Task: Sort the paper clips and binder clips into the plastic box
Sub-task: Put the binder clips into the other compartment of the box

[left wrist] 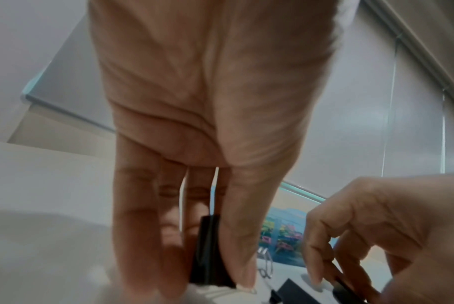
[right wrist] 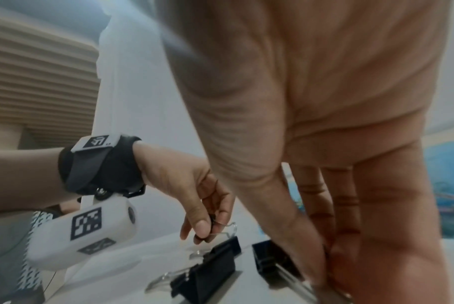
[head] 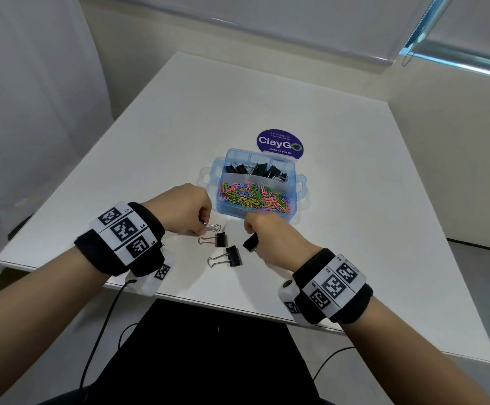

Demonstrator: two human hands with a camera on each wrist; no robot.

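A blue plastic box (head: 295, 200) stands mid-table, with black binder clips (head: 255, 169) in its far compartment and coloured paper clips (head: 255, 197) in the near one. My left hand (head: 204, 226) pinches a black binder clip (left wrist: 208, 253) between thumb and fingers just above the table; its wire handles (head: 214, 228) stick out. My right hand (head: 251, 236) pinches another black binder clip (head: 250, 242) by its handle, close to the box's near wall. Two loose binder clips (head: 220, 239) (head: 232, 256) lie between the hands; in the right wrist view one loose clip (right wrist: 210, 267) shows.
The white table (head: 355, 171) ends in a near edge (head: 208, 304) just behind my wrists. A purple round ClayGo sticker (head: 279, 143) lies behind the box. Walls close the table in at the back and right. Cables (head: 103, 331) hang below the left wrist.
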